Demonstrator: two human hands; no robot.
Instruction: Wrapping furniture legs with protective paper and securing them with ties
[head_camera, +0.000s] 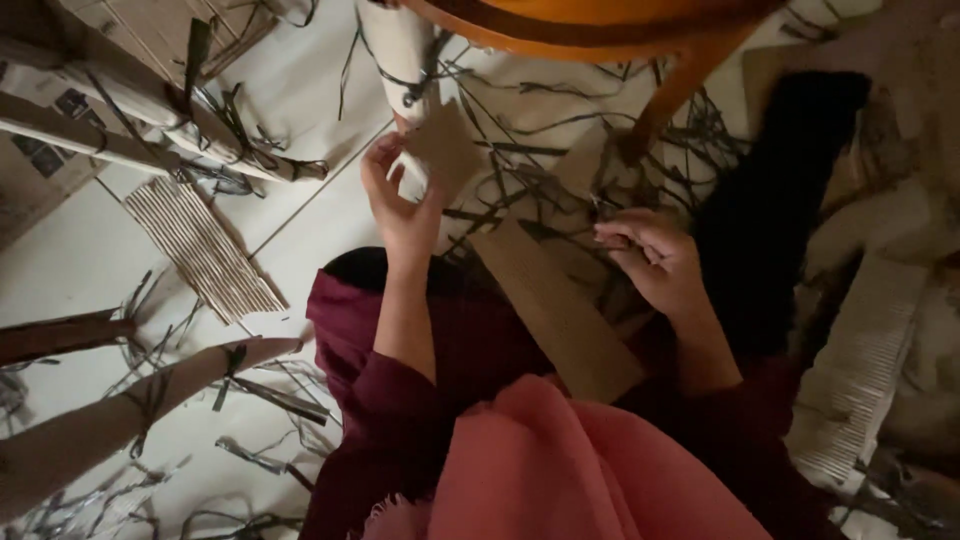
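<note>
My left hand (398, 205) is raised and pinches a small brown cardboard piece (445, 150) by its lower edge, in front of a white paper-wrapped leg (397, 50). My right hand (655, 255) is curled over the far end of a long brown cardboard strip (560, 315) that lies across my lap; its fingertips are closed, and whether they grip something small is hidden. Dark red sleeves and a pink cloth (560, 470) cover my lap below.
An orange wooden chair (640, 30) stands ahead. Thin dark strips (530, 130) litter the white tiled floor. Corrugated cardboard pieces (205, 245) (860, 370) lie left and right. Paper-wrapped tubes (120, 410) (150, 105) lie at left. A black cloth (770, 210) hangs right.
</note>
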